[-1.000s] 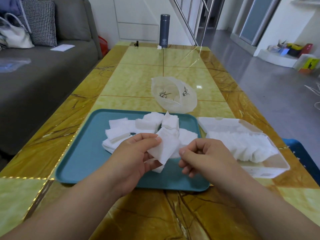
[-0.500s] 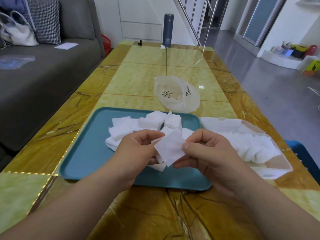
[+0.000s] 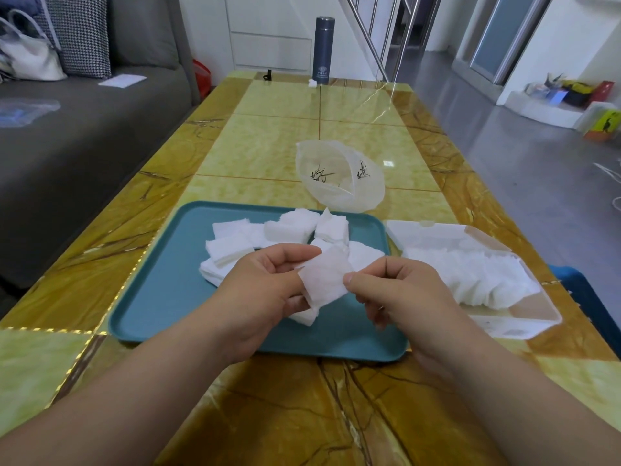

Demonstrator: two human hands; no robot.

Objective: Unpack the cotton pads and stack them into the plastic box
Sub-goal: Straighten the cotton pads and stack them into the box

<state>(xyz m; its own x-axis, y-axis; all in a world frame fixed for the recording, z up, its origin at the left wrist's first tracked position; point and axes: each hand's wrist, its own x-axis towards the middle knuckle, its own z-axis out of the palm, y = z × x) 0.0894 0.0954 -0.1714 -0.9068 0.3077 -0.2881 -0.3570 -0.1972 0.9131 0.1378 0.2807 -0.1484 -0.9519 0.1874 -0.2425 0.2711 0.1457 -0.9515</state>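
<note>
A thin square white cotton pad [image 3: 324,280] is held above the teal tray [image 3: 158,297]. My left hand [image 3: 265,290] pinches its left edge, with more pads tucked under its fingers. My right hand [image 3: 400,290] pinches the pad's right edge with thumb and forefinger. A loose heap of cotton pads [image 3: 268,237] lies on the far half of the tray. To the right stands the clear plastic box [image 3: 524,317], its lid open, with a row of pads [image 3: 477,277] inside. The empty translucent pad bag [image 3: 339,179] lies beyond the tray.
The tray and box sit on a glossy yellow marble-patterned table [image 3: 268,146]. A dark flask [image 3: 323,50] stands at the table's far end. A grey sofa [image 3: 67,129] with a white handbag runs along the left. A blue object [image 3: 584,290] is at the table's right edge.
My right hand came over from beside the pad and took hold of its right edge. Both hands now hold the same pad, turned flatter towards me.
</note>
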